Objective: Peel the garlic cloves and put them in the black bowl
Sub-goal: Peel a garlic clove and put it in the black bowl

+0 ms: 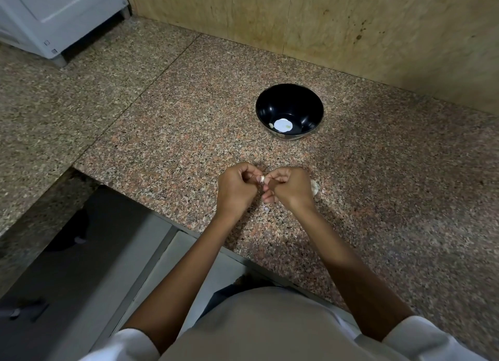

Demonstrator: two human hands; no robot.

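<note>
A speckled pink-and-grey granite countertop [167, 133] runs to a beige stone wall panel [351, 22] at the far side, with the corner of a white appliance [54, 14] standing at the far left. At the near left the counter drops to a lower grey cabinet front [81, 266]. The black bowl [305, 104] sits upright on the counter, far and slightly right of the hands and well apart from them. At its bottom lie a round white patch and a small pale bit; what they are cannot be told. Over the counter's near middle the person's left hand [236, 189] and right hand [287, 187] meet, both with fingers curled in. Their fingertips pinch a small pale garlic clove [261, 179], mostly hidden between them. A pale garlic piece [314, 187] lies on the counter just beside the right hand's outer edge, partly covered by it. A tiny white flake [266, 208] rests on the counter below the hands. Rolled white sleeves [421, 336] show at the near edge.
</note>
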